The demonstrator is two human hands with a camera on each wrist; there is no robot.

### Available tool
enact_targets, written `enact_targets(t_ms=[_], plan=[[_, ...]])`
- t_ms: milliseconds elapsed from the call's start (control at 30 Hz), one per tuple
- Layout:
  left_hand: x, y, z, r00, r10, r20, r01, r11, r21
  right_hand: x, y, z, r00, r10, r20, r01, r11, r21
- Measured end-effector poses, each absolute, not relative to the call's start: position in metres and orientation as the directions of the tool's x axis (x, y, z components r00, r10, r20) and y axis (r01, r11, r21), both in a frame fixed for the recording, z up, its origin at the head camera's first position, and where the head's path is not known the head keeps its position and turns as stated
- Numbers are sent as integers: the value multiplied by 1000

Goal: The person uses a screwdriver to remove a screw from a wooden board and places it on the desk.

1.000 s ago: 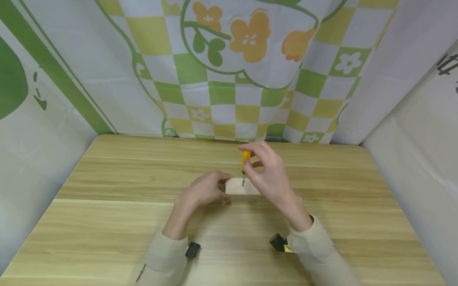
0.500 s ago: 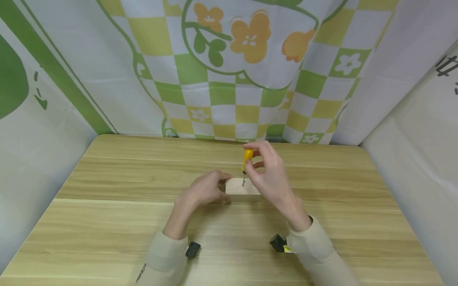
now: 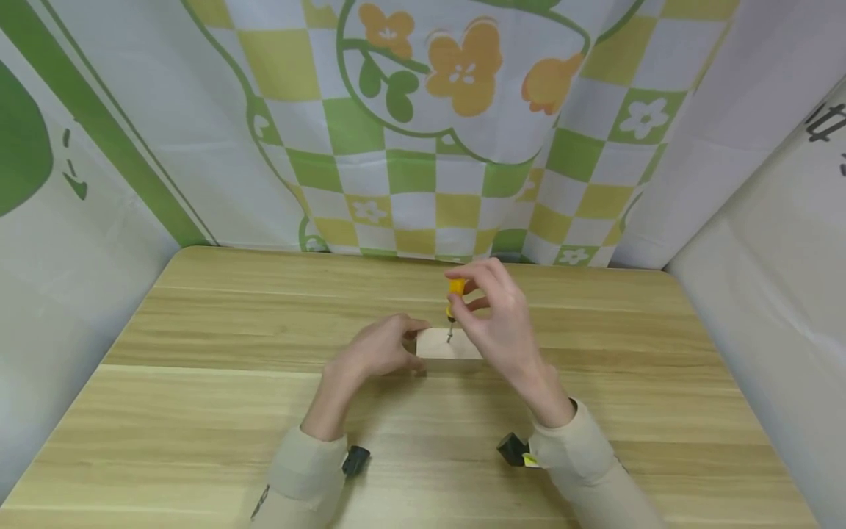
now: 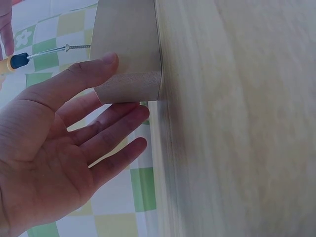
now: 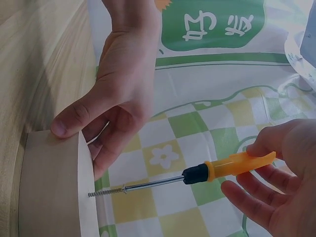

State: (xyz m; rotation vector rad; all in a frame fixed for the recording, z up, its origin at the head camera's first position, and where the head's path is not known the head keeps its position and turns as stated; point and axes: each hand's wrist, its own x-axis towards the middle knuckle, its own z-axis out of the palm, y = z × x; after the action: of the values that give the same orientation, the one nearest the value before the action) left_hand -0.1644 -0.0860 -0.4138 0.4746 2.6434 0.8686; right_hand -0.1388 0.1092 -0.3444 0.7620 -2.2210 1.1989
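Observation:
A pale wooden block (image 3: 432, 345) lies on the table, and my left hand (image 3: 380, 347) grips its left end between thumb and fingers. My right hand (image 3: 499, 316) pinches the yellow handle of a screwdriver (image 5: 242, 164) above the block. In the right wrist view, its metal shaft meets the head of a screw (image 5: 106, 192), whose tip is at the block's top face. Much of the screw's thread shows outside the wood. The left wrist view shows the left thumb (image 4: 94, 73) against the block's near side. The right hand hides the block's right end in the head view.
A wood-grain table (image 3: 198, 411) spreads around the block. Behind it hangs a checked, flowered curtain (image 3: 410, 173), with white side walls left and right. Black wrist cameras, left (image 3: 356, 461) and right (image 3: 512, 449), stick out from the sleeves.
The right fingers have shifted slightly around the screwdriver handle, whose top tilted right and then partly back left. The left hand and the block have stayed in place.

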Motion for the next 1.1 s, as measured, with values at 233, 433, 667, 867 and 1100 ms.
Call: enact_targets(t_ms=[233, 433, 667, 867, 1100], plan=[[-164, -85, -412, -892, 406, -199, 209, 761, 614, -137, 111, -345, -720, -240, 651, -678, 442, -587], [-163, -85, -412, -891, 407, -199, 212, 764, 609, -138, 114, -345, -708, -239, 664, -692, 425, -584], [-163, -85, -411, -886, 424, -187, 233, 757, 611, -137, 120, -342, -687, -213, 695, -708, 410, -575], [-163, -84, -410, -877, 454, -159, 269, 736, 621, -136, 123, -341, -693, -197, 694, -701, 410, -584], [-163, -75, -410, -861, 509, -10, 384, 663, 642, -135, 129, -340, -694, -171, 699, -698, 396, -596]])
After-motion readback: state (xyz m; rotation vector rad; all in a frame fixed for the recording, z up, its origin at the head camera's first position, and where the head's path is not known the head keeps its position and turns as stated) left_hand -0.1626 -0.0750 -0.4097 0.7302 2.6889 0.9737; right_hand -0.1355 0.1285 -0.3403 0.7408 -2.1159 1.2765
